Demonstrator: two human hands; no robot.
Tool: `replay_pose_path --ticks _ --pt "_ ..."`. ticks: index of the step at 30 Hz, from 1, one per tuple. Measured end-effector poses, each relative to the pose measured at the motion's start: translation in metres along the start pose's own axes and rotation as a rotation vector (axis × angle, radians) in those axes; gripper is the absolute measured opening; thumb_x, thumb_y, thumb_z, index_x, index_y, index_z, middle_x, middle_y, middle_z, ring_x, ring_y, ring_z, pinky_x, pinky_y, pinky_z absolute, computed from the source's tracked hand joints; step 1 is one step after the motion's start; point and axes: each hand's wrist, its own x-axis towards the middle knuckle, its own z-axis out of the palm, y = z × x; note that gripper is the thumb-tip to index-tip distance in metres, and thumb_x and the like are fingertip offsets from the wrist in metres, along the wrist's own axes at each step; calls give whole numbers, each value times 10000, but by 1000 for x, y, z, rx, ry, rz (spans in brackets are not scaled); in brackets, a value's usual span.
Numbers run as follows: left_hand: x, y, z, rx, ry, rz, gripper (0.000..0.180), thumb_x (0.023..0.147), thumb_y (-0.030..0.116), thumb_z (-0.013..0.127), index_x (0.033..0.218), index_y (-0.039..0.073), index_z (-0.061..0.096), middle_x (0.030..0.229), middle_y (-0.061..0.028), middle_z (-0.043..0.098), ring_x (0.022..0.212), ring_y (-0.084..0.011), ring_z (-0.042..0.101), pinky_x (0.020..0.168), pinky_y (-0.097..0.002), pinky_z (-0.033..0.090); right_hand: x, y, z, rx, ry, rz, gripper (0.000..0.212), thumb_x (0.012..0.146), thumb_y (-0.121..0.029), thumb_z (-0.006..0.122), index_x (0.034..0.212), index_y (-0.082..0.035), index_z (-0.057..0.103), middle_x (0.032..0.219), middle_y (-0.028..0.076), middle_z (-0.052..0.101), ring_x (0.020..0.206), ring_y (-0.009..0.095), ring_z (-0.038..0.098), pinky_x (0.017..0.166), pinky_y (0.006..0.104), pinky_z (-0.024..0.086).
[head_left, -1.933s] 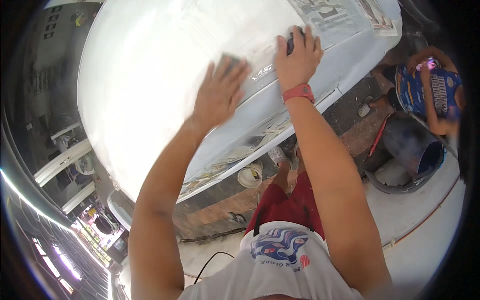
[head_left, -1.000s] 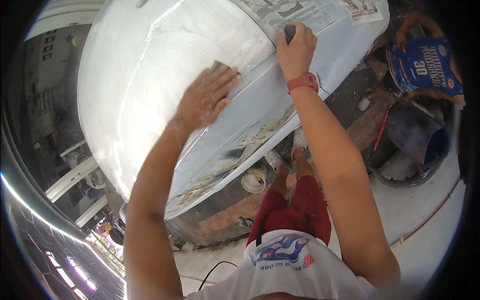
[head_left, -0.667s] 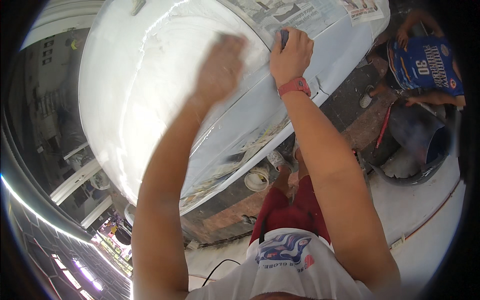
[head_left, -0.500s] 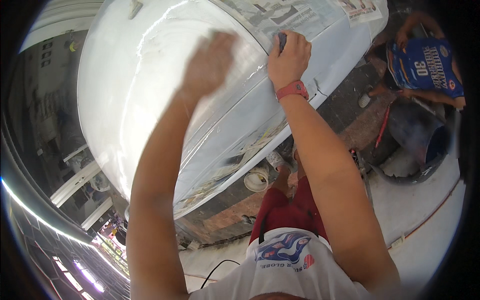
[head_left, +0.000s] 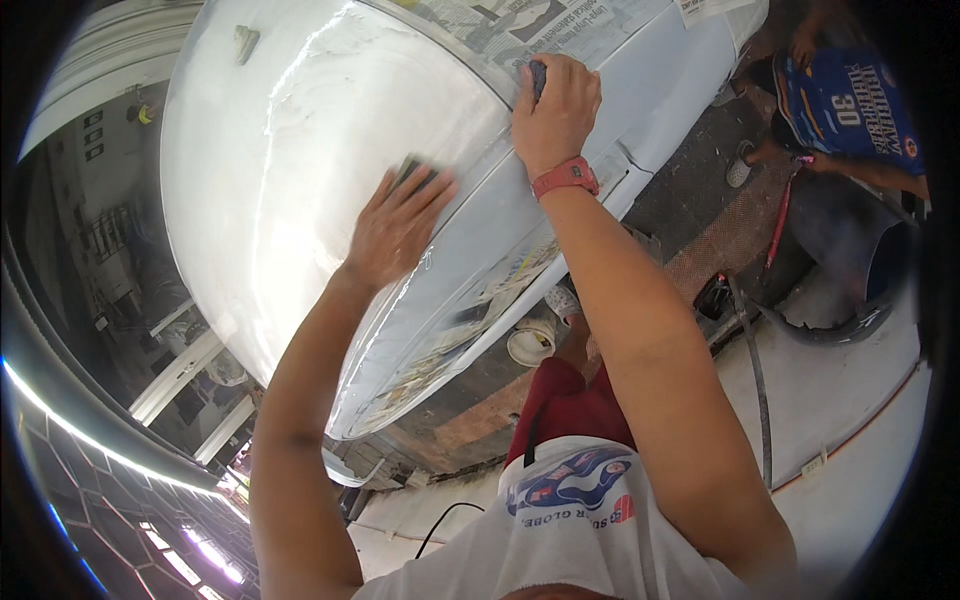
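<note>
The wet, shiny white hood [head_left: 230,190] of a car spreads out in front of me. On it, near its right edge, my left hand [head_left: 392,238] lies with fingers stretched over a dark sanding pad [head_left: 412,174], pressing it to the surface. Most of that pad is hidden under the fingers. Farther off, by the corner between hood and newspaper-covered windshield, my right hand [head_left: 556,115] is closed round a dark grey sponge-like piece [head_left: 538,80]. Only one end of that piece shows between thumb and fingers. A red watch [head_left: 566,178] is on my right wrist.
Newspaper [head_left: 560,30] masks the windshield, and more masking paper [head_left: 480,315] runs along the car's side. A small light-coloured block [head_left: 246,44] rests at the hood's far left. A pail [head_left: 531,342] stands on the floor. At right, a person in a blue jersey [head_left: 845,115] is near a dark bumper-like part [head_left: 835,325].
My left hand has swept toward me along the hood, and the pad beneath it now shows. My right hand keeps its grip near the windshield corner. The whole view has shifted slightly.
</note>
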Motion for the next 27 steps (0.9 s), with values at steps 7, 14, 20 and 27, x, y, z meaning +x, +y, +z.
replay_pose_path --ticks 7,14,20,27 --pt "75 13 -8 47 33 5 545 1066 110 557 1608 171 555 1659 -25 545 1557 -270 462 1334 -555 265 3 -4 -5 -8 -23 22 240 999 -212 727 1214 -128 660 1214 89 669 1239 355 602 1208 650 375" --pt "73 12 -5 39 35 16 558 1066 154 556 1624 167 536 1671 -33 533 1595 -263 418 1342 -555 242 -1 -3 -2 -14 -16 19 228 1014 -221 712 1216 -130 660 1223 93 668 1235 352 603 1212 651 369" --pt "104 -93 4 30 290 -189 555 1145 266 414 1686 144 415 1731 -48 447 1621 -272 363 1323 -581 252 0 -9 -2 -5 -15 1 227 1013 -220 716 1214 -133 658 1227 90 666 1245 351 598 1209 653 372" --pt "92 0 27 27 121 -57 585 1139 272 441 1712 169 380 1758 -66 395 1639 -327 323 1316 -640 206 6 6 -1 -62 -19 27 234 1008 -220 722 1211 -126 651 1228 88 666 1240 349 603 1208 655 374"
